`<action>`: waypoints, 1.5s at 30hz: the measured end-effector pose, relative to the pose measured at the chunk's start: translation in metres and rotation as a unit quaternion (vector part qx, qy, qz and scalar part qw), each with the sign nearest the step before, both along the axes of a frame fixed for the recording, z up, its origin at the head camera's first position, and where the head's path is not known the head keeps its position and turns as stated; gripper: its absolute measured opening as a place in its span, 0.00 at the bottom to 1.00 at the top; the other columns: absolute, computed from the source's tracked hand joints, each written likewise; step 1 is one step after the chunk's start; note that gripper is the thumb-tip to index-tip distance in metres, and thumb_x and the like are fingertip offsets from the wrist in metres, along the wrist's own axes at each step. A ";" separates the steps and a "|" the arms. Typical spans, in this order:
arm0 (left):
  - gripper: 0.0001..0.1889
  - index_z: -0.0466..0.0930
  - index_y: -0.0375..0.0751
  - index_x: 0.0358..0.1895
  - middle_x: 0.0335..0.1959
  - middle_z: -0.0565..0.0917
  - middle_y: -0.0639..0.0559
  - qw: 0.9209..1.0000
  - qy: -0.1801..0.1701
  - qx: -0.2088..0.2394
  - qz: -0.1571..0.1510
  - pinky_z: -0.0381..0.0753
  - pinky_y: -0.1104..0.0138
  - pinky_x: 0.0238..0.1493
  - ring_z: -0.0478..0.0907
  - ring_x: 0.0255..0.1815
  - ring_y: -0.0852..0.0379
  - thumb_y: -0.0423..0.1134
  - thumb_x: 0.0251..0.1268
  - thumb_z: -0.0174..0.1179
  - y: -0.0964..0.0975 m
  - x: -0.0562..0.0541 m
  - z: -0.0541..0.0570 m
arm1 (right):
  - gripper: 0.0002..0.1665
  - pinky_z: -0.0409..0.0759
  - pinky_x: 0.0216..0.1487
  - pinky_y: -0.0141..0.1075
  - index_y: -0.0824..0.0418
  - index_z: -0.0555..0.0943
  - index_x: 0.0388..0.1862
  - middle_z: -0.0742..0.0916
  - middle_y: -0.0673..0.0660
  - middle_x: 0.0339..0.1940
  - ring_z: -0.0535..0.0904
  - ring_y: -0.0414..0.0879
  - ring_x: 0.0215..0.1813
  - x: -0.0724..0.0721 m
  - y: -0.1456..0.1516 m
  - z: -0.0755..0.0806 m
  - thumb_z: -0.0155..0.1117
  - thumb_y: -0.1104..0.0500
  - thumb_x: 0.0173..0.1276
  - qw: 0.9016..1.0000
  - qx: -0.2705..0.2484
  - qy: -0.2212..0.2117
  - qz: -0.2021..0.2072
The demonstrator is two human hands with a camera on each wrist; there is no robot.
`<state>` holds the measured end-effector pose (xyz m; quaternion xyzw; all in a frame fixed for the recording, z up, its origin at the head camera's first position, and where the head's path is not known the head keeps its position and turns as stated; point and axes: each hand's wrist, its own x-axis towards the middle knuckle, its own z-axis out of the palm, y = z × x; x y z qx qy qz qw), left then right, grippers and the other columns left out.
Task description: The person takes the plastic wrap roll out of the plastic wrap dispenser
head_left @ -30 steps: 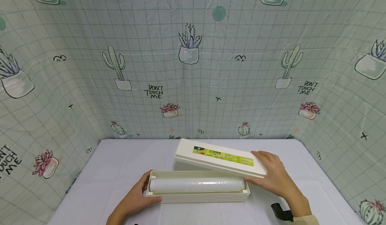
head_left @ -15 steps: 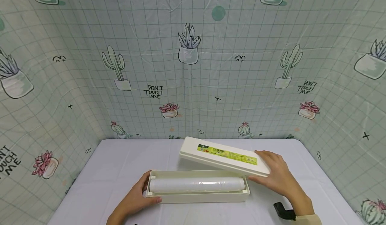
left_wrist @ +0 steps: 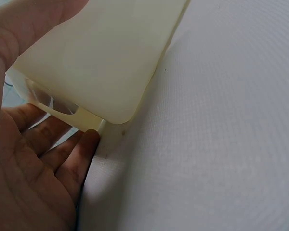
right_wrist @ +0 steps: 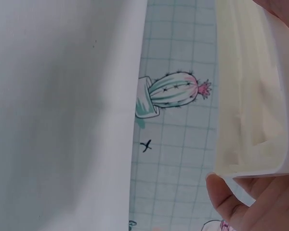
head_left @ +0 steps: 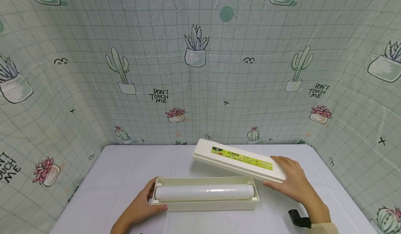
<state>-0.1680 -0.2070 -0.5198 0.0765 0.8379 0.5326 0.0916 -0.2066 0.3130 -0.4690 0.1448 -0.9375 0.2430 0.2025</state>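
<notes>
A long cream box (head_left: 206,206) sits on the table with a roll of plastic wrap (head_left: 203,192) lying inside it. Around the box's left end, my left hand (head_left: 142,202) grips with the thumb at the front and the fingers behind; the left wrist view shows the fingers against the end wall. My right hand (head_left: 292,178) holds the right end of the white lid (head_left: 203,149), which bears a yellow-green label (head_left: 241,158). The lid is tilted, its left end higher, above and behind the box. Its hollow underside (right_wrist: 250,96) shows in the right wrist view.
A white cloth covers the table (head_left: 125,164). Behind and at both sides hangs a grid-patterned curtain (head_left: 225,70) printed with cacti. A black curved piece (head_left: 299,219) is at my right wrist, near the sleeve (head_left: 324,228).
My right hand has moved the lid to the right, and its left end has risen, so more of the box's right end shows. The left hand and the box have stayed put.
</notes>
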 end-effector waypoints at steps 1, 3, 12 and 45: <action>0.54 0.56 0.40 0.80 0.72 0.72 0.39 1.000 -0.002 -0.002 0.001 0.78 0.70 0.54 0.77 0.63 0.50 0.43 0.51 0.80 0.000 0.000 0.000 | 0.54 0.68 0.54 0.62 0.61 0.78 0.66 0.82 0.68 0.60 0.74 0.70 0.58 0.000 0.001 0.001 0.88 0.40 0.41 1.000 -0.001 -0.001 -0.001; 0.54 0.56 0.40 0.80 0.72 0.72 0.39 1.000 -0.003 -0.006 0.002 0.78 0.70 0.54 0.77 0.63 0.51 0.44 0.51 0.80 0.001 0.000 -0.002 | 0.54 0.67 0.53 0.61 0.61 0.78 0.66 0.81 0.68 0.61 0.73 0.70 0.59 0.001 0.004 0.002 0.88 0.40 0.42 1.000 -0.001 -0.006 -0.007; 0.54 0.55 0.40 0.80 0.72 0.72 0.39 1.000 0.002 -0.003 -0.003 0.78 0.70 0.54 0.77 0.63 0.52 0.43 0.52 0.80 0.000 0.000 -0.003 | 0.55 0.67 0.51 0.64 0.61 0.76 0.68 0.79 0.71 0.63 0.70 0.73 0.60 0.004 0.019 0.004 0.87 0.40 0.44 0.999 -0.006 -0.020 -0.030; 0.53 0.56 0.39 0.80 0.72 0.72 0.38 1.000 0.010 0.006 -0.004 0.78 0.70 0.54 0.78 0.63 0.52 0.42 0.52 0.80 -0.001 0.000 -0.001 | 0.53 0.64 0.50 0.65 0.64 0.78 0.65 0.81 0.74 0.59 0.73 0.75 0.57 0.002 0.048 0.000 0.88 0.43 0.41 0.999 -0.008 0.006 -0.036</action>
